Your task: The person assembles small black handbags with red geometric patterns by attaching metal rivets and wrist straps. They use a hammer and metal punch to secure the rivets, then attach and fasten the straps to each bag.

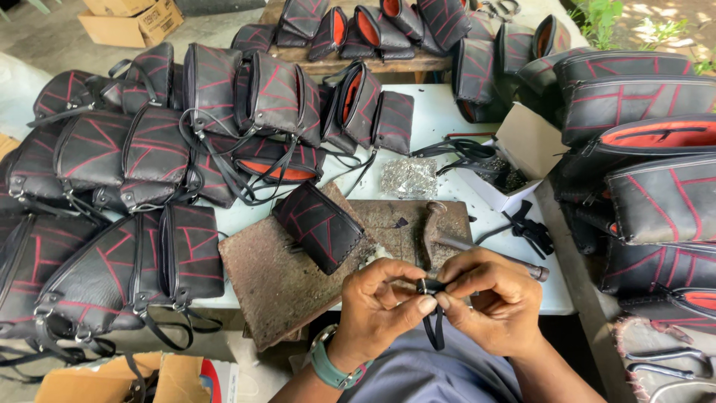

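Head view: left hand [380,306] and right hand [496,302] meet near the table [440,112] edge, each grip pinched closed on a thin black strap loop with small metal ring [431,298]. Just beyond: worn brown wooden board [276,283], black pouch with red stitching [319,224], hammer [436,227].

you have a brown cardboard box [133,21] at the far left corner, an open white carton [514,153] right of the table, another brown box [112,377] by your left knee.
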